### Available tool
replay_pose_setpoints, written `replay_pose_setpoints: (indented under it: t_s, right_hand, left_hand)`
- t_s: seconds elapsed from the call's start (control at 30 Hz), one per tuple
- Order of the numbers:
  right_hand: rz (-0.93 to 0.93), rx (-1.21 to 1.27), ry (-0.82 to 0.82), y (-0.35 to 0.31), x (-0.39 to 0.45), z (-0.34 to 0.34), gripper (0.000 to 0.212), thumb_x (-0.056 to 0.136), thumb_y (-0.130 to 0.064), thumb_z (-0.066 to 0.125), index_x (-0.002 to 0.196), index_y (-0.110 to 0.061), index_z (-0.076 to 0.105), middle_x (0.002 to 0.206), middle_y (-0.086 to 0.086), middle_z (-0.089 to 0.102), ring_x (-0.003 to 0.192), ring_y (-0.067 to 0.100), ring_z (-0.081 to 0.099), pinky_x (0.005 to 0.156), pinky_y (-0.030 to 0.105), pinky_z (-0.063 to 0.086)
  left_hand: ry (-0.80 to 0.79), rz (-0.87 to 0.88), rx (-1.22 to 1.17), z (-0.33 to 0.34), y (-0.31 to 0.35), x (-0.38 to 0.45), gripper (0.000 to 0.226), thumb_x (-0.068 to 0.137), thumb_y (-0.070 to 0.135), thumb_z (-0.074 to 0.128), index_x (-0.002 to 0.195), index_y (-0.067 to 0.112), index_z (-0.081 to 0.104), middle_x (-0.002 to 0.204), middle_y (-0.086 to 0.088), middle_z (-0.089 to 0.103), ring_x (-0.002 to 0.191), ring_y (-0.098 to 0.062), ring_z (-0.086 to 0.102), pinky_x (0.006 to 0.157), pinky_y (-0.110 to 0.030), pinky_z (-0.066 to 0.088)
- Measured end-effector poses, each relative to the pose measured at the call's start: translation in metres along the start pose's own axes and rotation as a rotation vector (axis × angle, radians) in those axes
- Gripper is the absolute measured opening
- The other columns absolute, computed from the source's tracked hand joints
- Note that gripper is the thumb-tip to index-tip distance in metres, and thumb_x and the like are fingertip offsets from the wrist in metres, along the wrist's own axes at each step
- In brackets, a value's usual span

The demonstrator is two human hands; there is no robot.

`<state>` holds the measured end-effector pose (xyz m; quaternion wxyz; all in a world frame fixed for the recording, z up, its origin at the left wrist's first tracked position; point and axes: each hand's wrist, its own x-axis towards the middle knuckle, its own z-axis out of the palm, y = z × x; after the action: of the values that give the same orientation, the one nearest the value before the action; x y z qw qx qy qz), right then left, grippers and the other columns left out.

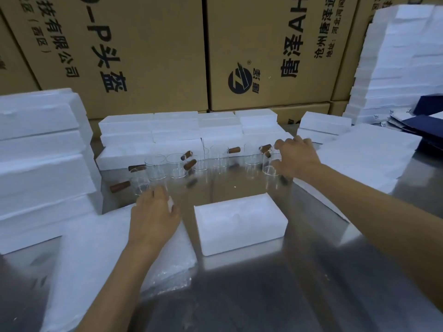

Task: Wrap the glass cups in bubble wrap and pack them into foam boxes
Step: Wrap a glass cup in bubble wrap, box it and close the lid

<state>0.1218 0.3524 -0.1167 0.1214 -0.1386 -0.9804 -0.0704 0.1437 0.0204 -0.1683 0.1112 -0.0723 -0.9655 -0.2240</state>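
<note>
Metal tabletop [239,295] fills the lower frame. Lower left: stack of bubble wrap sheets [96,255], left hand [153,214] resting flat on its far edge, grip relaxed, fingers loosely spread and holding nothing. Just right of it, centre frame, a closed white foam box [239,222] sits alone on the tabletop.

Farther back, a row of glass cups [177,167] with brown wooden handles runs across mid-frame — all bare, upright, close together. Nearest the left hand is a cup [140,184] with its handle pointing left. At the right end of the row, right hand [296,156] reaches over the end cup [269,164]; fingers curl around its rim and side, but motion blur makes it impossible to tell whether the grip is closed on the glass.

Behind the cups — stacked foam boxes [172,133]; more foam stacks at left [43,159] and upper right [395,68]. Dark blue cartons [422,125] at right edge. Brown printed cardboard cartons [148,49] form the back wall.
</note>
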Motion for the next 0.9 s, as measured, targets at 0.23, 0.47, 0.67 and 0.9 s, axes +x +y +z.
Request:
replay_pose_setpoints:
  t_s: [0.23, 0.47, 0.67, 0.9]
  right_hand:
    - [0.048, -0.176, -0.180, -0.006, 0.030, 0.026, 0.048, 0.093, -0.056, 0.047, 0.129, -0.028, 0.059, 0.140, 0.007, 0.047, 0.136, 0.027, 0.033, 0.114, 0.049, 0.018]
    - [0.061, -0.099, -0.055, -0.030, 0.026, 0.035, 0.051, 0.090, -0.062, 0.050, 0.122, -0.023, 0.060, 0.128, 0.009, 0.054, 0.125, 0.030, 0.044, 0.107, 0.046, 0.030]
    - [-0.026, 0.271, 0.056, -0.053, 0.010, 0.017, 0.042, 0.096, -0.049, 0.046, 0.121, -0.018, 0.057, 0.115, 0.009, 0.062, 0.111, 0.029, 0.053, 0.086, 0.040, 0.039]
    - [-0.020, 0.216, -0.326, -0.060, 0.011, 0.028, 0.012, 0.092, -0.026, 0.054, 0.099, -0.018, 0.060, 0.107, 0.006, 0.064, 0.100, 0.025, 0.058, 0.081, 0.035, 0.047]
  left_hand:
    - [-0.081, -0.094, 0.077, -0.006, -0.014, 0.007, 0.055, 0.089, 0.056, 0.058, 0.112, 0.006, 0.057, 0.115, -0.013, 0.058, 0.110, -0.032, 0.054, 0.093, -0.045, 0.049]
    - [-0.124, -0.091, 0.046, -0.008, -0.017, 0.006, 0.040, 0.092, 0.055, 0.055, 0.083, 0.017, 0.049, 0.094, -0.006, 0.061, 0.091, -0.027, 0.061, 0.085, -0.041, 0.053]
    - [-0.077, -0.076, 0.000, -0.009, -0.017, 0.004, 0.038, 0.093, 0.048, 0.058, 0.074, 0.017, 0.048, 0.083, 0.000, 0.059, 0.079, -0.021, 0.058, 0.077, -0.038, 0.052]
    - [-0.206, -0.136, -0.061, -0.022, -0.027, 0.005, 0.045, 0.087, 0.055, 0.064, 0.069, 0.015, 0.053, 0.069, 0.003, 0.060, 0.065, -0.012, 0.056, 0.059, -0.027, 0.039]
